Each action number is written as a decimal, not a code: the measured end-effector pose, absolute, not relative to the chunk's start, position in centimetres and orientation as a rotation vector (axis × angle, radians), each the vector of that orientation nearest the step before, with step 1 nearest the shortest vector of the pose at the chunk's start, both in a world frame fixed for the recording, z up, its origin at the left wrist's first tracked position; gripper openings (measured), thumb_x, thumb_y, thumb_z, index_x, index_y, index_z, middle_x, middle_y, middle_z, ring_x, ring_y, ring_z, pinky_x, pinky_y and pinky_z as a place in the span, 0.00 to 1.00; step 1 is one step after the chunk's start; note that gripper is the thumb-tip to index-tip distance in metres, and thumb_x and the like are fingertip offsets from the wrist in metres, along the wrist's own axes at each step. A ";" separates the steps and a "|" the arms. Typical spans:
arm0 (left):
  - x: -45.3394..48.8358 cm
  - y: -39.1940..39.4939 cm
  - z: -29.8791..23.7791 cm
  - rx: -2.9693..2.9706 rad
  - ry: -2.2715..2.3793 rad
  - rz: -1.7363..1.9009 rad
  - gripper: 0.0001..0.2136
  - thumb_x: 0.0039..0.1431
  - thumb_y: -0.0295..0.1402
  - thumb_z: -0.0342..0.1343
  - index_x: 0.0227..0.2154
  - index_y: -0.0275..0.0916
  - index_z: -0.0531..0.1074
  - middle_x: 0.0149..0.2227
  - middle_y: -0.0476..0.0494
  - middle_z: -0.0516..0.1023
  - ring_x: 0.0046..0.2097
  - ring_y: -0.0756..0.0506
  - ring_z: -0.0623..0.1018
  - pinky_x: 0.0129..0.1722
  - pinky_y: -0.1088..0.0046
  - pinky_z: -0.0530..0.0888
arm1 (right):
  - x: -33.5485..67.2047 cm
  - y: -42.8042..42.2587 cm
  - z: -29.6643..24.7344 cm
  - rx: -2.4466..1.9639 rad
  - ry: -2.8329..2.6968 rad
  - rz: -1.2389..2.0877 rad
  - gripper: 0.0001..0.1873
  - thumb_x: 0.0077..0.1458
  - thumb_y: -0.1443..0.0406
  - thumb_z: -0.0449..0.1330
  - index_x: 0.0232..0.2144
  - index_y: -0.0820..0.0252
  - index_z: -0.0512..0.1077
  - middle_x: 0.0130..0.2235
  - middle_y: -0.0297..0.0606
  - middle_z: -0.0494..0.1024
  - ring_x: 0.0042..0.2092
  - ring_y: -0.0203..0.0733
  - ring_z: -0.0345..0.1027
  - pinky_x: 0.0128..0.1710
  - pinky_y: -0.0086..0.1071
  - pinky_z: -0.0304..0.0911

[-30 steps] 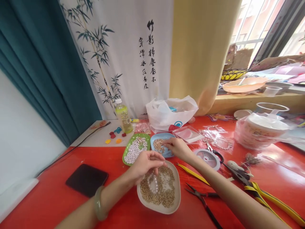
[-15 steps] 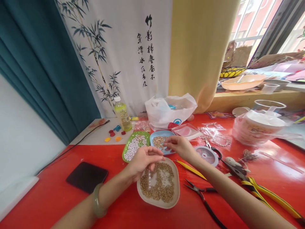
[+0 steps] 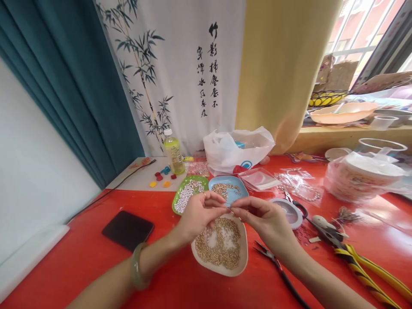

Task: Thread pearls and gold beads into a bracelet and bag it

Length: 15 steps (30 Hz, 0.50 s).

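Note:
My left hand (image 3: 199, 213) and my right hand (image 3: 264, 219) meet fingertip to fingertip above a beige dish (image 3: 221, 246) of small gold beads on the red table. Both hands are pinched closed. The left one holds a strand of white beads that hangs toward the dish, partly hidden by the fingers. The right one pinches something too small to make out. Just behind the hands lie a green dish (image 3: 189, 192) of white pearls and a blue dish (image 3: 228, 190) of gold beads.
Black pliers (image 3: 280, 269) lie right of the beige dish, with yellow-handled tools (image 3: 363, 268), scissors and a thread spool (image 3: 289, 210) further right. A black phone (image 3: 128, 229) lies to the left. A bottle (image 3: 174, 151), plastic bags and stacked plates stand at the back.
My right hand drew back from the blue dish to meet my left hand over the beige dish. The left hand rose a little. The camera shifted slightly.

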<state>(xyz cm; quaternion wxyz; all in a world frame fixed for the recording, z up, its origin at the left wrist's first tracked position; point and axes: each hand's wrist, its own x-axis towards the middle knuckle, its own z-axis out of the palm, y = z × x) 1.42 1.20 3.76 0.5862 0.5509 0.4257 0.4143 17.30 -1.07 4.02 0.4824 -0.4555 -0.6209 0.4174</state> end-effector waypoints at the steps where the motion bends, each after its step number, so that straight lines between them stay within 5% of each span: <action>1: 1.4 1.1 3.8 1.295 0.993 0.965 0.12 0.41 0.34 0.60 0.29 0.33 0.67 0.24 0.48 0.73 0.15 0.59 0.62 0.13 0.83 0.59 | 17.2 -1.1 4.0 -1.121 -1.528 0.990 0.07 0.44 0.61 0.59 0.24 0.58 0.72 0.26 0.35 0.75 0.29 0.37 0.68 0.29 0.30 0.64; 15: 1.4 0.9 4.1 1.403 1.063 0.977 0.08 0.44 0.32 0.57 0.27 0.35 0.67 0.25 0.49 0.71 0.18 0.56 0.66 0.14 0.82 0.64 | 17.7 -1.0 4.1 -1.287 -1.971 0.386 0.07 0.49 0.65 0.54 0.25 0.56 0.71 0.27 0.33 0.77 0.27 0.35 0.68 0.26 0.28 0.61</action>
